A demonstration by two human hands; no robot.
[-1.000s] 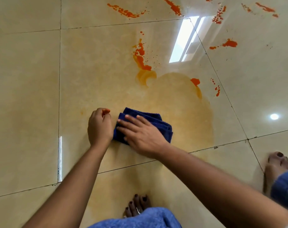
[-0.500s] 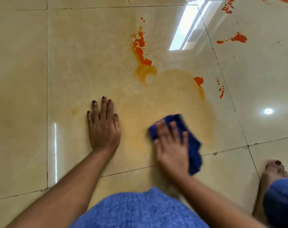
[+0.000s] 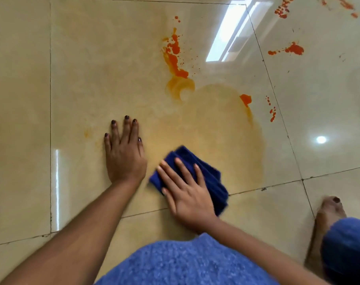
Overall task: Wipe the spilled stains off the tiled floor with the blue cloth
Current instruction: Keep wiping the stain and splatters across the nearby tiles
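Note:
A folded blue cloth point(image 3: 210, 177) lies on the beige tiled floor point(image 3: 92, 58), pressed flat under my right hand point(image 3: 187, 194), whose fingers are spread over it. My left hand point(image 3: 123, 153) rests flat on the tile just left of the cloth, fingers apart and holding nothing. A broad yellow-orange smear point(image 3: 222, 128) covers the tile beyond the cloth. A thick red-orange splatter point(image 3: 175, 56) sits further away, with a smaller blob point(image 3: 245, 99) at the smear's right edge.
More red-orange stains lie on the far right tiles point(image 3: 294, 49) and near the top edge point(image 3: 283, 8). My bare right foot point(image 3: 329, 212) stands at the right, my blue-clad knee point(image 3: 185, 262) at the bottom. Dark grout lines point(image 3: 50, 120) cross the floor.
My right hand has slid the cloth from beside the left hand out to the right, then a little back left. My left hand opened from a fist to lie flat on the tile.

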